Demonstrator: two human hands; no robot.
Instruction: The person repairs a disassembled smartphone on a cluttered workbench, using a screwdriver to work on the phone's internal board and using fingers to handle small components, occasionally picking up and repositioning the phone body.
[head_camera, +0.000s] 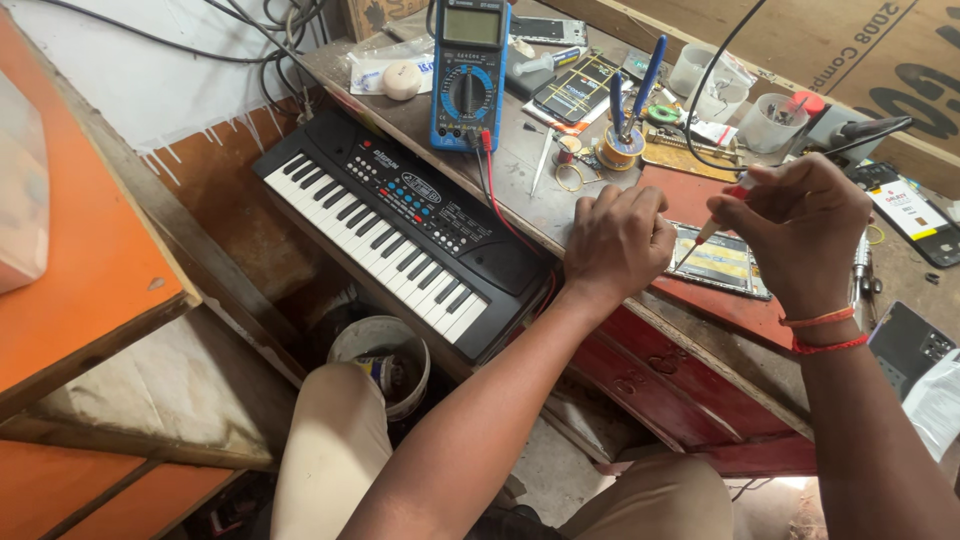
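My left hand (618, 240) rests fisted on the workbench edge, beside the left end of an opened phone (722, 262) lying flat with its insides showing. My right hand (800, 228) grips a thin red-and-white tool (722, 206), its tip angled down onto the phone's left part. Red thread bands circle my right wrist. What the left fingers press on is hidden under the hand.
A black toy keyboard (400, 228) leans below the bench edge. A blue multimeter (468, 72) with red and black leads stands behind it. Tweezers in a holder (624, 140), plastic cups (772, 122), more phones (912, 212) and a white bucket (382, 360) surround the spot.
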